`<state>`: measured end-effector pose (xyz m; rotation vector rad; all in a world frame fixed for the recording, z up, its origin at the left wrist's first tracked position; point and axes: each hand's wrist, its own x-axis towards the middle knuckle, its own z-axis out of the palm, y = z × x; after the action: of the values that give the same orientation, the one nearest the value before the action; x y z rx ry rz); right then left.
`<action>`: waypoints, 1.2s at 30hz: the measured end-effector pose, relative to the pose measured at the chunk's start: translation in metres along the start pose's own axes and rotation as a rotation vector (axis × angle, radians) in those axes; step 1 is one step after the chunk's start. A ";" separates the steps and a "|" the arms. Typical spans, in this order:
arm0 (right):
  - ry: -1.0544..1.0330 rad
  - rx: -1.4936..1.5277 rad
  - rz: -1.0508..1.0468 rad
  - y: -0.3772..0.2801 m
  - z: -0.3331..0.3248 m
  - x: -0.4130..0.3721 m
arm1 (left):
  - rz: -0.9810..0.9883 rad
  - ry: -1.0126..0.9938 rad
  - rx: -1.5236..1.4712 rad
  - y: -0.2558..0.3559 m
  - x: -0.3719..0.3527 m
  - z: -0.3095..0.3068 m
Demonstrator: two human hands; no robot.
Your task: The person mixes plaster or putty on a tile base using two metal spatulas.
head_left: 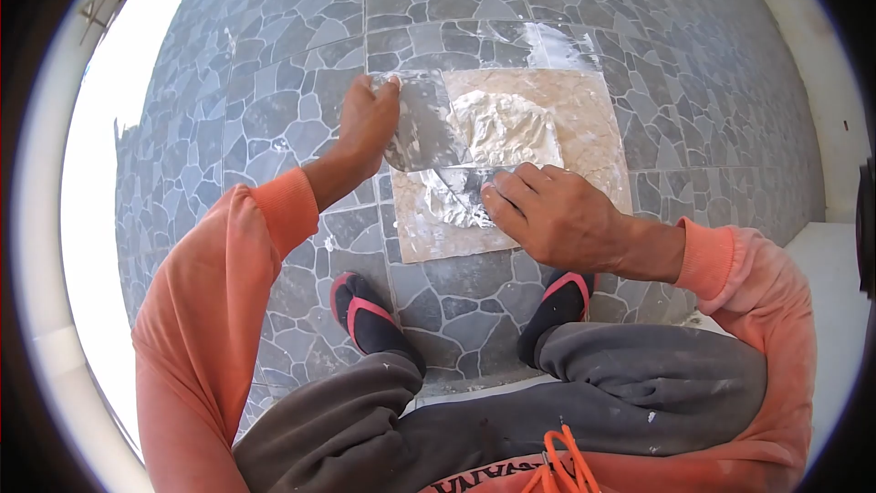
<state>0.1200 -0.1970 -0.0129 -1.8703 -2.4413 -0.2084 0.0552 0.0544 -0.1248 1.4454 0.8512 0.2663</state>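
A square beige tile lies on the floor with a wet white heap of paste on it. My left hand grips the edge of a flat grey plate, smeared with white, which overlaps the tile's left part. In my right hand is a scraper with a dark blade, its handle hidden by my fingers. The blade is low over the tile, just below the heap. More white paste lies beside the blade, near the tile's lower left.
Grey stone-patterned floor surrounds the tile. A white smear marks it beyond the tile. My feet in dark socks and red-strapped sandals stand close to the tile's near edge. A pale wall curves along the right.
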 end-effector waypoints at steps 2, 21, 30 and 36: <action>-0.012 -0.011 -0.004 -0.003 -0.001 -0.002 | 0.010 0.017 0.038 0.002 -0.003 0.002; -0.015 -0.015 0.063 0.008 0.017 -0.004 | 0.137 0.009 0.017 0.023 -0.029 0.031; -0.025 0.034 0.036 -0.001 0.015 -0.007 | 0.213 0.051 0.024 0.008 -0.017 0.036; -0.013 0.016 0.028 0.001 0.018 -0.006 | 0.181 0.004 0.081 0.025 -0.022 0.029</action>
<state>0.1229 -0.1996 -0.0315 -1.9037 -2.4166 -0.1751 0.0667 0.0221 -0.0964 1.6011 0.7419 0.3744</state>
